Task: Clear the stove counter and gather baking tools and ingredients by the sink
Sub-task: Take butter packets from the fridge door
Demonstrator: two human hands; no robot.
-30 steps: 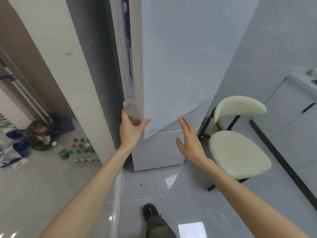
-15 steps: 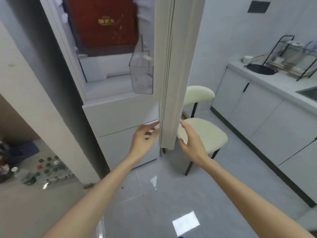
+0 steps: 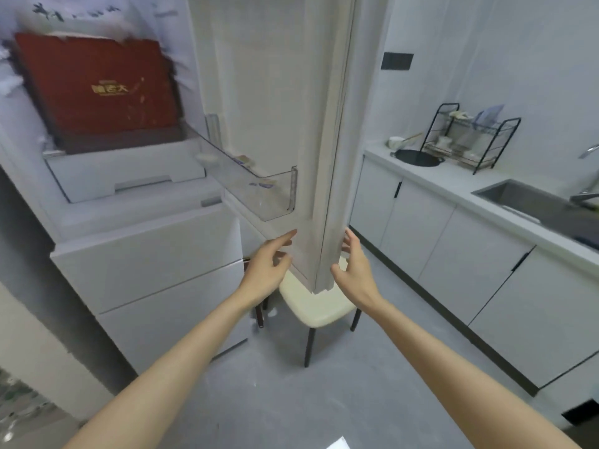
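**A:** Where are the hands?

**B:** Nearest, the left hand [image 3: 265, 270] and right hand [image 3: 355, 270] flank the bottom corner of the open fridge door [image 3: 311, 157]. The fingers [image 3: 285, 236] are spread wide and loose and hold nothing. Whether they touch the door I cannot tell. A cream chair [image 3: 317, 306] stands just behind that corner.

**A:** And the task?

**B:** Early, I judge, since neither hand carries anything for baking. Inside the fridge a red box [image 3: 97, 89] sits above a white drawer [image 3: 129, 173], and a few small flat things lie in the clear door bin [image 3: 259, 189]. Whether any is an ingredient I cannot tell. Farther right, the table [image 3: 453, 186] carries a black pan [image 3: 416, 157] and a dish rack [image 3: 470, 137], with the sink [image 3: 531, 202] beyond. I see no baking things gathered by it. The stove is out of view.

**A:** What differs from half a second ago?

**B:** The door stands wider. Then it was edge-on; now its inner face and the bin's full length show. Both hands sit at the same corner, and more of the sink appears.
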